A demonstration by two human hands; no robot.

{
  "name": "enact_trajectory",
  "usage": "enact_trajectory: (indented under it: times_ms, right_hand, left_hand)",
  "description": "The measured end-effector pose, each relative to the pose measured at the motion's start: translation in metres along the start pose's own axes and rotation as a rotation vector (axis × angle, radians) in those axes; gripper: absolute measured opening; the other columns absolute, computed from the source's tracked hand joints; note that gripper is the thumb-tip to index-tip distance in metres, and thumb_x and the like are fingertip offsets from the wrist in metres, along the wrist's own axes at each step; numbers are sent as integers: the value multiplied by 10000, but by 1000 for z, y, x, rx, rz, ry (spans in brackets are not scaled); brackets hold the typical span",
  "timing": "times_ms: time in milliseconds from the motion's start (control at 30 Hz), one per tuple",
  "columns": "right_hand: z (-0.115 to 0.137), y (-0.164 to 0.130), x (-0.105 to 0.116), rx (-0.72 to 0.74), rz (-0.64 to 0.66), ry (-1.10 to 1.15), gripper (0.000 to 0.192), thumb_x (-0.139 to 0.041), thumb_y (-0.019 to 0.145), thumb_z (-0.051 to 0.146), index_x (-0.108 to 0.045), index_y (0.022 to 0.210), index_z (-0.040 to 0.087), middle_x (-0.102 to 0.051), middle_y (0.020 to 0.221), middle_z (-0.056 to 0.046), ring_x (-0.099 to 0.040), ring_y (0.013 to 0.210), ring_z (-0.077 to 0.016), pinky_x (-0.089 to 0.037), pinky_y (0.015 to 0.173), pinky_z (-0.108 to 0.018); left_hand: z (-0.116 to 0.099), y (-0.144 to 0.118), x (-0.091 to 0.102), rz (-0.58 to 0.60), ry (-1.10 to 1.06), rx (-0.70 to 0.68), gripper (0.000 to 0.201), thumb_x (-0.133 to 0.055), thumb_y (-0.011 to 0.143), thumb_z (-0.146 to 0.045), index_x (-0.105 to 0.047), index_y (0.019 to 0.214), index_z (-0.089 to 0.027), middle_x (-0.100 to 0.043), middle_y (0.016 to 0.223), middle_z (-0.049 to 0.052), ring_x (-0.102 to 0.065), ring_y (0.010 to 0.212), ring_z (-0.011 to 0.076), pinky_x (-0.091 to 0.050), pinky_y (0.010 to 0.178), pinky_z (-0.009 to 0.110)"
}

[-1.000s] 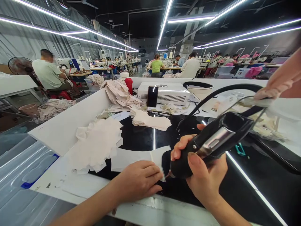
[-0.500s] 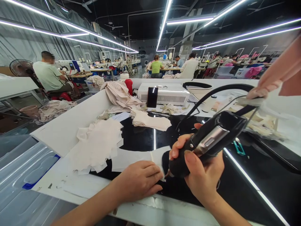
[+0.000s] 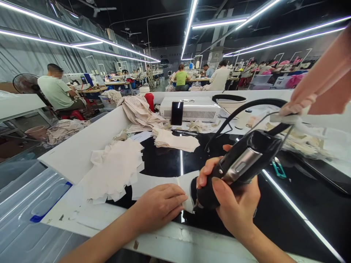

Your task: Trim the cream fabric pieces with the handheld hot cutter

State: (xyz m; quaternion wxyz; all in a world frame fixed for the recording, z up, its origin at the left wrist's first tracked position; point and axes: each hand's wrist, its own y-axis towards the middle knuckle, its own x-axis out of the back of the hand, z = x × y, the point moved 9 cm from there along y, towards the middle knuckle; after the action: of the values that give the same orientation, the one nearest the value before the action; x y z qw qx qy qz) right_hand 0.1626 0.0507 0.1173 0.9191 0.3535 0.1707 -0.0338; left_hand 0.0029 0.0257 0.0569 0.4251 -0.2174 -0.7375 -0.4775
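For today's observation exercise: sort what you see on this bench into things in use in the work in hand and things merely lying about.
In use:
right hand gripping the black corded hand tool
left hand pressing flat the white fabric piece

Lying about:
stack of cut pieces
phone
white machine box
red bottle

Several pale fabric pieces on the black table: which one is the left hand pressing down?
The flat strip at the near edge: the left hand lies on it, by the black tool's tip. The other stacks sit farther back, untouched.

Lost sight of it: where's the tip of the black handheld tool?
Low centre in the head view: the right hand holds the black handheld tool, tip at the white fabric piece beside the left hand.
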Motion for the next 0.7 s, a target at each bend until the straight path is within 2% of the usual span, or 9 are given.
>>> enact_trajectory:
  times_ms: [133,267,433,500,700]
  right_hand:
    - [1,3,-2,-3,4,-9,282,-855,1004,373,-634,1170,317,-721,901,32,-681,584,-131,-631,536,-266]
    - [2,1,-5,-9,14,-34,208,-798,1025,273,-614,1117,298,-723,900,22,-685,582,-138,-615,512,-265]
    - [4,-3,-5,-40,52,-38,239,-827,997,249,-624,1111,306,-733,918,21,-676,591,-145,-625,501,-279]
    - [5,1,0,-38,44,-50,252,-855,986,296,-634,1104,310,-741,915,19,-677,597,-150,-617,497,-279]
    - [6,32,36,28,-119,-110,312,-906,949,391,-631,1066,301,-723,866,50,-675,612,-148,-613,561,-298]
  left_hand:
    - [-1,-2,2,5,20,-11,241,-509,1206,-235,-703,1319,-150,-803,1233,102,-778,1189,227,-653,1101,362]
    - [-4,-1,2,8,15,-17,216,-526,1191,-207,-709,1291,-152,-806,1218,99,-783,1175,226,-659,1087,362]
    - [-11,-1,-4,40,-35,-43,194,-552,1178,-199,-729,1249,-162,-817,1164,81,-789,1137,207,-649,1098,348]
    - [-15,-4,-3,43,-51,-66,178,-574,1174,-213,-738,1227,-168,-824,1143,73,-791,1122,197,-643,1100,327]
    - [-29,-11,7,79,-116,-89,128,-624,1163,-229,-748,1172,-195,-829,1037,25,-798,974,150,-628,1081,270]
